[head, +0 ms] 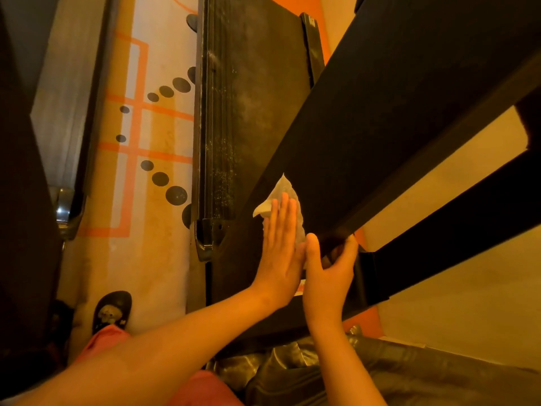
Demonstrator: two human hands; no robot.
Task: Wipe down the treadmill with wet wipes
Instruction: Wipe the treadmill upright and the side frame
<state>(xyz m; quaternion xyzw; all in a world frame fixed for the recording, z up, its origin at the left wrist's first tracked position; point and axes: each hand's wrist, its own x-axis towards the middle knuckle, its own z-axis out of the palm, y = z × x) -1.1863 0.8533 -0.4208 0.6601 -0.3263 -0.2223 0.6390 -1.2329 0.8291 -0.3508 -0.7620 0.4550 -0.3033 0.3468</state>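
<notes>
The black treadmill fills the middle and right of the head view. Its broad slanted upright (366, 118) rises from lower centre to upper right, and the dusty belt deck (251, 112) lies behind it. A crumpled white wet wipe (281, 189) lies flat against the upright's face. My left hand (281, 247) presses on the wipe with straight fingers. Beside it, my right hand (328, 271) grips the upright's lower edge, thumb on the front face and fingers curled round the underside.
A patterned floor mat (146, 136) with orange lines and black dots lies left of the deck. A second black bar (456, 218) slants below the upright. My slippered foot (112, 310) stands at the lower left. Shiny dark material (380, 373) lies along the bottom.
</notes>
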